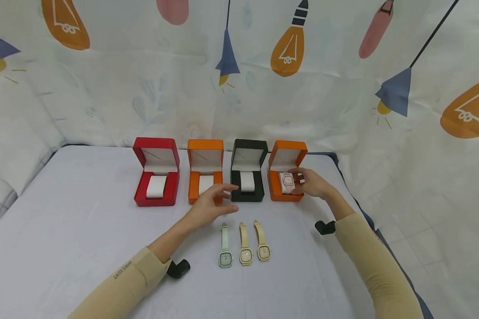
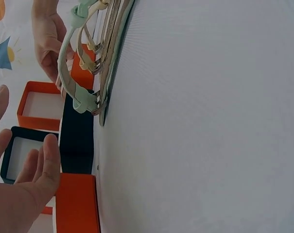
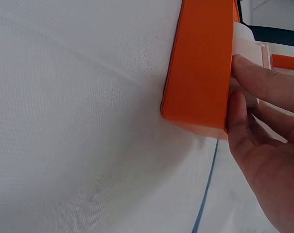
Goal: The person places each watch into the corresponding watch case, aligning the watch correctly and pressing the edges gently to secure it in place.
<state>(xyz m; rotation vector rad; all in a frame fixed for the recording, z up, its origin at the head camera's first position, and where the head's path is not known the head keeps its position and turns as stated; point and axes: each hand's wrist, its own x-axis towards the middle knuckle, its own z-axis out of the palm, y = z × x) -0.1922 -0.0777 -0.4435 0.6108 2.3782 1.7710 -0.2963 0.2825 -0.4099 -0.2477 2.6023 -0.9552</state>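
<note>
A pale pink watch (image 1: 288, 180) wraps the white cushion inside the right-hand orange box (image 1: 274, 188). My right hand (image 1: 312, 182) grips the watch and its cushion from the right side, fingertips at the top and bottom edges. In the right wrist view, the fingers (image 3: 270, 87) bend round the end of the white cushion (image 3: 244, 41), just over the box wall. My left hand (image 1: 209, 204) hovers with fingers spread and nothing in them, before the middle orange box (image 1: 193, 188) and the dark green box (image 1: 257, 188). Both of those hold bare white cushions.
An opened red box (image 1: 140, 195) with a white cushion (image 1: 156, 187) stands leftmost in the row. Nearer to me lie a mint green watch (image 1: 225, 258) and two yellow watches, one in the middle (image 1: 245, 255) and one at right (image 1: 264, 252). A patterned curtain (image 1: 175, 88) hangs behind.
</note>
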